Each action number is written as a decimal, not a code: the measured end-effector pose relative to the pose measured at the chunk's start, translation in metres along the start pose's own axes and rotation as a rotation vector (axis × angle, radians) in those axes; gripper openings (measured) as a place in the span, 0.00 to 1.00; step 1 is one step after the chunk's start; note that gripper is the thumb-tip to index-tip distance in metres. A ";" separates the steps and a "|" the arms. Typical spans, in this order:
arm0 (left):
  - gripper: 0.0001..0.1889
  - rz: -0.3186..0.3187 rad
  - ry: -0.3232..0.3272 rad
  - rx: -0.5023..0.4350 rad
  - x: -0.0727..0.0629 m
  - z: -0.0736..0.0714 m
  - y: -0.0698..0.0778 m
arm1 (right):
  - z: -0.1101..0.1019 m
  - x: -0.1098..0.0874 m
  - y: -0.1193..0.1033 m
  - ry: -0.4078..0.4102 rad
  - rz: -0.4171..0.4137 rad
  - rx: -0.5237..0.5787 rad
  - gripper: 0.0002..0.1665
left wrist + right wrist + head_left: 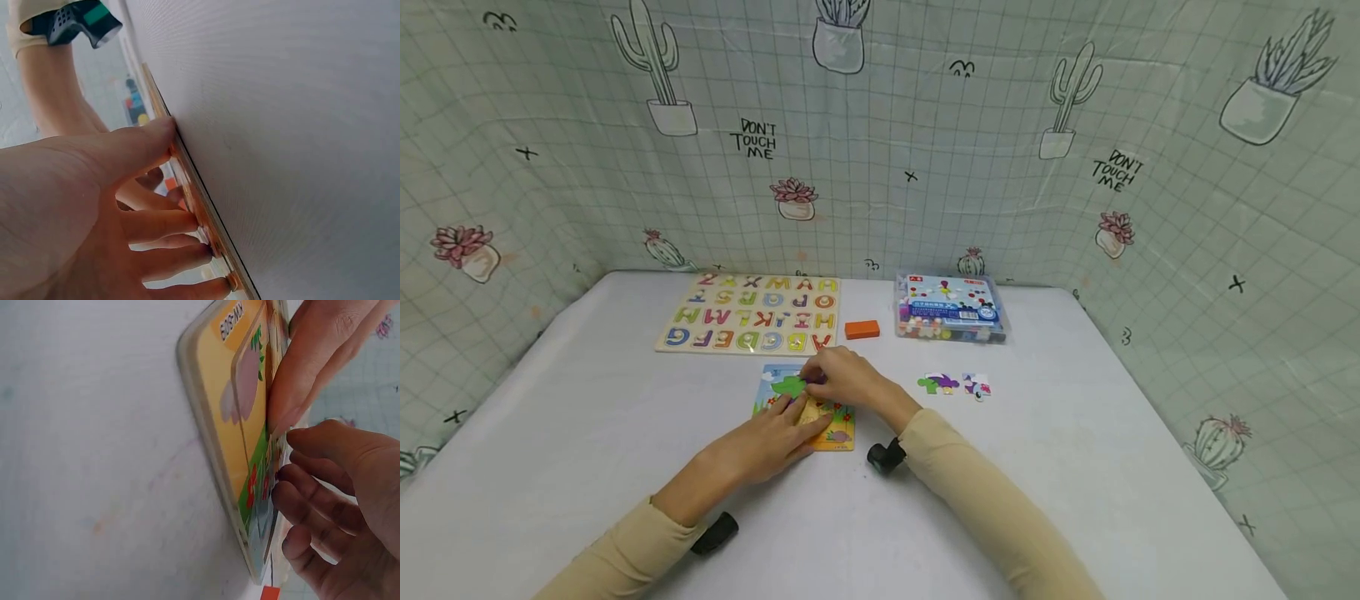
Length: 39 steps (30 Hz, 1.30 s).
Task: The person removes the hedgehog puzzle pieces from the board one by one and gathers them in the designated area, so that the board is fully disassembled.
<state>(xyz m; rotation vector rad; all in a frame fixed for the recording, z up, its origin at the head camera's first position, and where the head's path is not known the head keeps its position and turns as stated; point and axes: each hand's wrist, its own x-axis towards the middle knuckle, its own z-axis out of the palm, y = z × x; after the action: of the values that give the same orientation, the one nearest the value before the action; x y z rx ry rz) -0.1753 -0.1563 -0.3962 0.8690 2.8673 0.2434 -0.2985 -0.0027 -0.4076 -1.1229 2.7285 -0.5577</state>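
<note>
Puzzle board [844, 443], a thin rectangle printed with blue sky, green shapes and yellow-orange ground, lies flat on the white-covered table [1037, 467], in front of the person and under both hands. The left hand [767, 446] rests across its near left part, fingers straight and spread apart; in the left wrist view the thumb touches the board's edge while the other fingertips press on its face. The right hand [846, 379] comes in from the other side over the board's far part, its fingers bent downward — whether they pinch a piece, I cannot tell, since the hand itself covers the spot. In the right wrist view its thumb is close to a fingertip of the left hand. A mauve-grey shape with a green sprig shows near the board's yellow corner, beside small dark lettering.

To the right of the right hand lie two loose pieces, just beside each other: a purple-and-green flat puzzle piece [938, 383] and a smaller white, purple and pink flat puzzle piece [977, 386].

Farther back is a pale wooden alphabet board [748, 312] with rows of coloured letters. Near its right edge sits an orange rectangular block [862, 329]; beyond that, farther right, a clear plastic box [951, 308] with a blue-and-white label — small coloured parts show through its front. Behind everything hangs a pale grid-patterned cloth [910, 125] with printed cacti.
</note>
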 end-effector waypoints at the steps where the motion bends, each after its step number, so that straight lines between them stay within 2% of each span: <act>1: 0.24 0.000 0.001 0.003 0.000 0.000 0.000 | 0.000 0.002 -0.001 0.000 0.003 -0.001 0.14; 12: 0.24 -0.009 -0.002 0.025 0.000 -0.001 -0.001 | 0.000 0.014 -0.006 -0.007 0.018 -0.030 0.16; 26: 0.23 0.036 0.040 0.072 -0.002 -0.003 0.000 | -0.001 0.022 -0.008 -0.019 0.006 -0.016 0.15; 39: 0.23 0.031 0.033 0.048 -0.003 -0.001 0.002 | 0.001 0.024 -0.012 -0.043 0.050 -0.009 0.18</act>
<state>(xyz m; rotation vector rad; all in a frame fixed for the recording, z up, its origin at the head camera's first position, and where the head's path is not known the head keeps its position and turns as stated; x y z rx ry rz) -0.1719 -0.1569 -0.3942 0.9276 2.9031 0.1948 -0.3074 -0.0280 -0.4037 -1.0530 2.7166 -0.5087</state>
